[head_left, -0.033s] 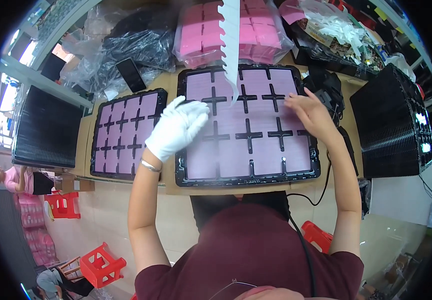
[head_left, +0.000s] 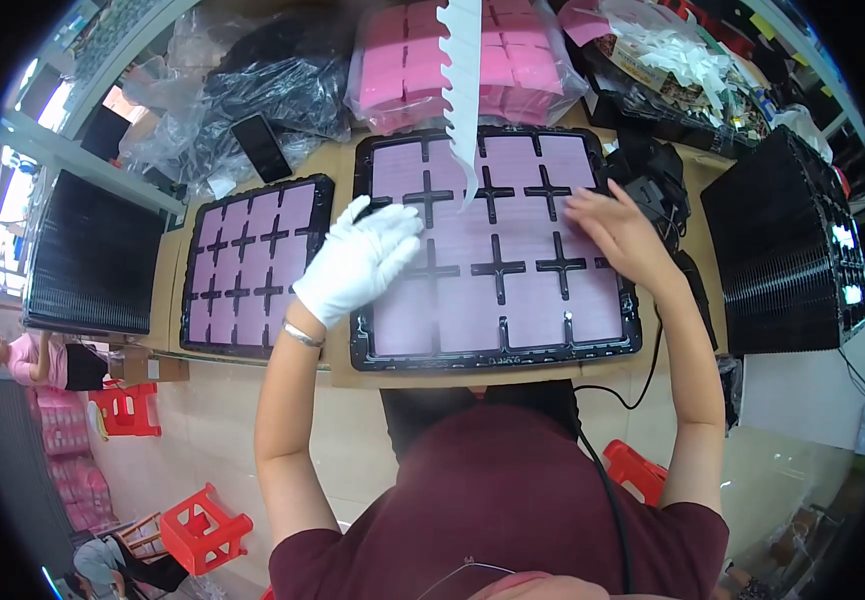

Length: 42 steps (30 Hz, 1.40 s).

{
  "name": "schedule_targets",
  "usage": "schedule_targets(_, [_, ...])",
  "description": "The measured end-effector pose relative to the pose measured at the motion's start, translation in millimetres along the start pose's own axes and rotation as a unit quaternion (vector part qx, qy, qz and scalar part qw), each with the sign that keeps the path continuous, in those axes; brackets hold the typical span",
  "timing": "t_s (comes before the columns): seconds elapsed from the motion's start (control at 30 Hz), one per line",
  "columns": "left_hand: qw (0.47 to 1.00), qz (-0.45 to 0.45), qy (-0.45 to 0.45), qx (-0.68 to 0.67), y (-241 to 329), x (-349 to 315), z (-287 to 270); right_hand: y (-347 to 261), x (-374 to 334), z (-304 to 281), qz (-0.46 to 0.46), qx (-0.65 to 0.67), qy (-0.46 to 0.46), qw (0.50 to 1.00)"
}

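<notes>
My left hand (head_left: 357, 258), in a white glove, is over the left side of a large black tray (head_left: 497, 360), its fingers stretched out and holding nothing. Bare, my right hand (head_left: 620, 232) hovers at the tray's right side with thumb and fingers apart, also without anything in it. Pinkish-purple foam pads (head_left: 467, 310) fill the tray's compartments, between black cross-shaped dividers (head_left: 497, 269). Whether either hand touches the pads or the rim, I cannot tell. Left of it lies a smaller-looking black tray (head_left: 323, 210) with similar pads.
Stacks of black trays stand at left (head_left: 92, 255) and right (head_left: 777, 245). Behind are bagged pink foam (head_left: 412, 70), a phone (head_left: 261, 148), black plastic bags (head_left: 277, 90) and a box of scraps (head_left: 672, 125). A pale serrated strip (head_left: 463, 90) hangs over the tray. Cables (head_left: 642, 385) run at right.
My left hand has shifted very slightly right, and my right hand very slightly left. The trays look practically unchanged.
</notes>
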<state>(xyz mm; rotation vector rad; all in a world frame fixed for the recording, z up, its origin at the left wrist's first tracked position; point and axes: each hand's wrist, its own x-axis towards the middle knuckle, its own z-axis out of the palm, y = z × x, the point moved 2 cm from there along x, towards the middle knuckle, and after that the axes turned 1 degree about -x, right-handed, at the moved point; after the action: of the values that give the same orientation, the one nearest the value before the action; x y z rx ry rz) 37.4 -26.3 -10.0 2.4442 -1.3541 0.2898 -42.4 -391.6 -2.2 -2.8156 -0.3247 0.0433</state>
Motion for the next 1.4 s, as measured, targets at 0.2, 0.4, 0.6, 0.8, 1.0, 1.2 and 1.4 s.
schedule_targets(0.2, [0.998, -0.004, -0.015, -0.063, 12, -21, -18, 11, -57, 6, -0.083, 0.067, 0.063, 0.992])
schedule_targets(0.4, [0.996, -0.080, -0.032, 0.023, 17, -10, -5, -8, -49, 3, -0.040, 0.028, 0.083, 0.995])
schedule_targets(0.6, [0.992, -0.039, -0.104, 0.053, 23, -19, -19, -2, -58, 0, -0.049, -0.024, 0.046, 0.997])
schedule_targets(0.8, [0.988, -0.070, -0.131, 0.043, 14, -23, -15, -4, -56, 2, -0.040, -0.023, 0.048, 0.998])
schedule_targets(1.0, [0.986, -0.111, -0.120, 0.043, 2, -21, -5, -2, -45, 14, 0.009, -0.011, 0.057, 0.998])
schedule_targets(1.2, [0.989, -0.068, -0.126, 0.043, 14, -30, -18, -10, -58, 2, -0.017, -0.012, 0.089, 0.996])
schedule_targets(1.4, [0.994, -0.085, 0.058, -0.020, -3, 8, 0, 13, -12, 12, 0.006, 0.017, 0.199, 0.980])
